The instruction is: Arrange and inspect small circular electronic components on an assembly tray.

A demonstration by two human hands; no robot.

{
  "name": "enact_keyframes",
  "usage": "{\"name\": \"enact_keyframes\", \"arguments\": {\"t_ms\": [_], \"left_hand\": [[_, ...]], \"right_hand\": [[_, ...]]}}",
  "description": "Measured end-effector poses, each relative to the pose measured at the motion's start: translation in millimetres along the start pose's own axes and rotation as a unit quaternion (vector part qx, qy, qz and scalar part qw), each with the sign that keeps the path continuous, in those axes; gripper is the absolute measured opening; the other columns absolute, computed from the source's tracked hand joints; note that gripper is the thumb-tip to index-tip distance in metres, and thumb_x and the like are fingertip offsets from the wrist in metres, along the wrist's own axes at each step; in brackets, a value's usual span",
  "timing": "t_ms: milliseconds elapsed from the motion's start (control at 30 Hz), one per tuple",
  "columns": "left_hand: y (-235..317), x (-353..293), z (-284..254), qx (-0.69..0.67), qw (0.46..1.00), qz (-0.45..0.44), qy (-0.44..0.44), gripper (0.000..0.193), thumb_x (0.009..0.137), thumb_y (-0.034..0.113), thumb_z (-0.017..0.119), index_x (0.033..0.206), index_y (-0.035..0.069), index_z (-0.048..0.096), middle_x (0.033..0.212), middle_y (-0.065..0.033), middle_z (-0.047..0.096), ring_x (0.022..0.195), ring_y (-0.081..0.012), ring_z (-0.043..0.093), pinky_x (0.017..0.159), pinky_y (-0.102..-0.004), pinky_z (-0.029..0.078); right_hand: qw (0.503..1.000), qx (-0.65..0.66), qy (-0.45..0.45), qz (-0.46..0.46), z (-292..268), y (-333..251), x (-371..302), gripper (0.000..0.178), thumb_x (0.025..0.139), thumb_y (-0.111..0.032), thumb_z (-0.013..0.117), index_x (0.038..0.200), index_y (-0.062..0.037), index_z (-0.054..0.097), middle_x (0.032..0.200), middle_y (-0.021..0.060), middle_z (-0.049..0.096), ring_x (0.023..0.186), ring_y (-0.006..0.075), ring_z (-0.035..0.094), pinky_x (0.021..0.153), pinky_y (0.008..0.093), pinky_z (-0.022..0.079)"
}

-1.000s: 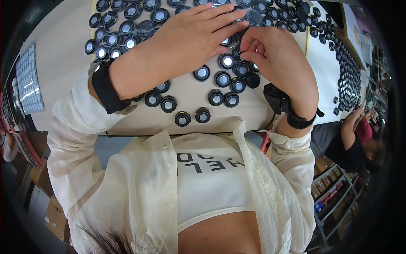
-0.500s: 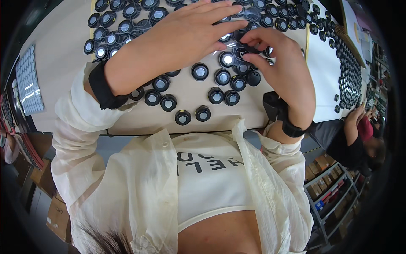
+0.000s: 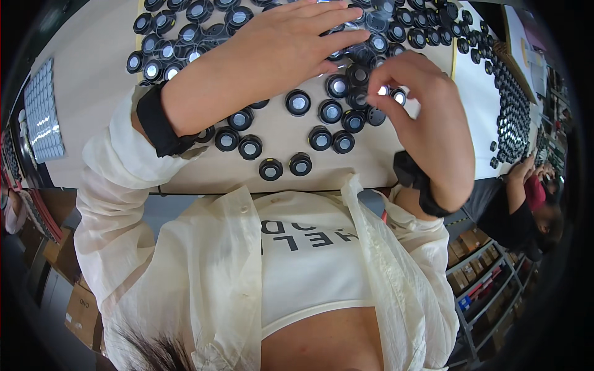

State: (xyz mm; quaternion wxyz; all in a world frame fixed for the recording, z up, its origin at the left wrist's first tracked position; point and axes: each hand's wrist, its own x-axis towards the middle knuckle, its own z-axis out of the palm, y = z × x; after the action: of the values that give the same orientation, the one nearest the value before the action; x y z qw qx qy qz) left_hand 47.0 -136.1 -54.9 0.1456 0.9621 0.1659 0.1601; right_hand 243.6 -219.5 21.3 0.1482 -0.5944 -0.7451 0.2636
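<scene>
Many small round black parts with pale silvery centres, like this round black part [image 3: 298,102], lie on the table. My left hand [image 3: 297,46] reaches over the cluster, palm down, with its fingers stretched out and apart. Clear plastic film [image 3: 377,21] covers parts beside its fingertips. My right hand [image 3: 417,80] is just to the right, thumb and forefinger pinched together above the dark parts [image 3: 357,98]. Whatever is in the pinch is too small or blurred to name. Each wrist wears a black band.
A pale sheet with rows of light discs [image 3: 44,114] lies at the left of the table [image 3: 93,80]. Further rows of round parts [image 3: 513,117] stretch along a white surface at the right, where another person [image 3: 520,198] is. Cardboard boxes [image 3: 83,315] stand below left.
My right hand has drawn back to the right, away from the dark part under its fingers, and its fingertips have closed into a pinch. My left hand stays nearly in place.
</scene>
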Motion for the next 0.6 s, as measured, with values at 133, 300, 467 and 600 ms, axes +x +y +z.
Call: {"name": "enact_keyframes", "arguments": {"t_ms": [133,300,467,600], "left_hand": [[6,11,-15,-0.076,0.996,-0.032,0.023,0.048,0.089,0.019,0.066,0.131,0.0,0.055,0.137,-0.019,0.052,0.128,-0.0293,0.049,0.107,-0.0378,0.04],[24,-8,-37,-0.088,0.994,-0.05,0.029,0.02,0.08,0.015,0.072,0.098,0.008,0.066,0.097,-0.008,0.06,0.093,-0.0281,0.06,0.076,-0.0416,0.048],[57,-34,-29,0.0,0.988,-0.142,-0.057,0.03,0.085,0.031,0.072,0.082,0.006,0.056,0.068,-0.0065,0.058,0.058,-0.0252,0.062,0.051,-0.0339,0.049],[66,-38,-11,0.046,0.985,-0.153,-0.07,0.035,0.086,0.036,0.071,0.081,0.006,0.055,0.066,-0.0069,0.058,0.056,-0.0243,0.064,0.048,-0.0325,0.049]], "right_hand": [[0.994,0.109,-0.004,0.01,-27,-15,-13,0.011,0.077,0.0,0.075,0.084,-0.0032,0.067,0.083,0.0025,0.066,0.074,0.0136,0.058,0.066,0.027,0.04],[0.97,0.236,0.024,0.055,-26,-1,-15,0.014,0.082,0.001,0.075,0.092,0.0009,0.064,0.086,0.0026,0.065,0.078,0.0093,0.056,0.073,0.0236,0.043],[0.951,0.303,0.013,0.064,-10,3,-9,0.014,0.084,0.0,0.073,0.093,0.0008,0.063,0.087,0.0017,0.063,0.08,0.009,0.056,0.075,0.0233,0.044],[0.943,0.33,-0.004,0.047,6,6,4,0.013,0.085,-0.002,0.073,0.093,0.0,0.063,0.087,0.0014,0.063,0.08,0.0081,0.056,0.075,0.0225,0.044]]}}
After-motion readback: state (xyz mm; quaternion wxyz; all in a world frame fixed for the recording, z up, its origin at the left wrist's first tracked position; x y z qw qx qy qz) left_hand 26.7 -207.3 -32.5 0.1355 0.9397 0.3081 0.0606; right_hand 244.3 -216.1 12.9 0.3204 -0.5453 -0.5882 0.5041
